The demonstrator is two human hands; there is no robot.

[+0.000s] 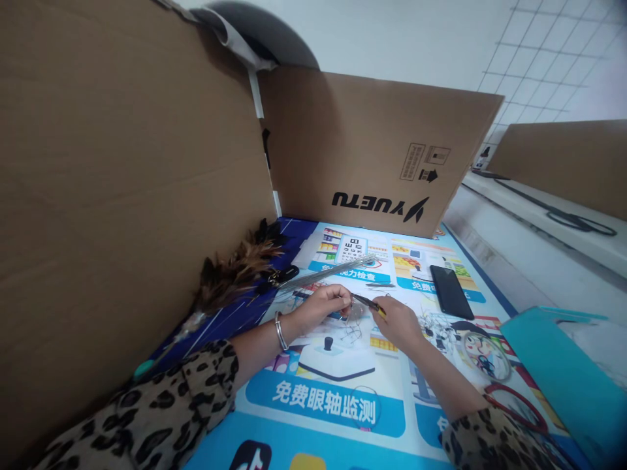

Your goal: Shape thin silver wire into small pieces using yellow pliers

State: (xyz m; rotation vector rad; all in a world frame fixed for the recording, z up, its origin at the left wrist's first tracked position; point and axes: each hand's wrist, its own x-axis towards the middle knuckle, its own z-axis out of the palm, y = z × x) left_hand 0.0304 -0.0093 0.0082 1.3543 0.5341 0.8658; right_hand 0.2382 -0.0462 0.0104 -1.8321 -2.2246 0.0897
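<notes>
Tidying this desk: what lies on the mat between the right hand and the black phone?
In the head view, only bare printed mat separates the right hand from the black phone; nothing else lies on that stretch.

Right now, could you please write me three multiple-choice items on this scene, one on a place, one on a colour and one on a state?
1. Where does the black phone lie?
A. flat on the printed mat, right of both hands
B. leaning upright on the cardboard wall
C. inside the teal box

2. What colour is the box at the right edge?
A. red
B. teal
C. white

3. What is the right hand doing?
A. resting open on the mat
B. gripping a thin dark tool with a yellow band
C. lifting the feather duster

Answers: 1 A, the phone lies flat on the mat beyond the right hand. 2 B, its side is teal. 3 B, its fingers close on the tool, whose tip points at the left hand, which pinches a small wire piece.
</notes>
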